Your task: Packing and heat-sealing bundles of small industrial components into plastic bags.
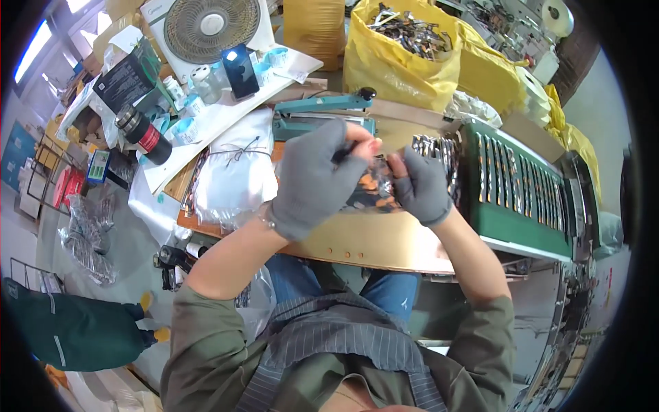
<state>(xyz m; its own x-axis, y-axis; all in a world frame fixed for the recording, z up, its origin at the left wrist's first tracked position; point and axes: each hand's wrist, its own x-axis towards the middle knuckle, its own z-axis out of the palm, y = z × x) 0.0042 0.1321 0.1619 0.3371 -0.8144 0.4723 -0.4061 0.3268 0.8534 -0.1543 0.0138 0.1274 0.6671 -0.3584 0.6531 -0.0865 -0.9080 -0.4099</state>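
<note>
Left hand (312, 180), right hand (420, 187) – gloved fingers clamped on small clear bag (373, 189) – above copper-coloured tabletop (371, 240).

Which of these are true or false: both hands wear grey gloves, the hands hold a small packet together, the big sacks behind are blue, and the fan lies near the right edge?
1. Both hands wear grey gloves. True: the left hand and right hand are gloved.
2. They hold a small packet together. True.
3. The sacks are blue. False: they are yellow.
4. The fan lies near the right edge. False: it is upper left.
</note>
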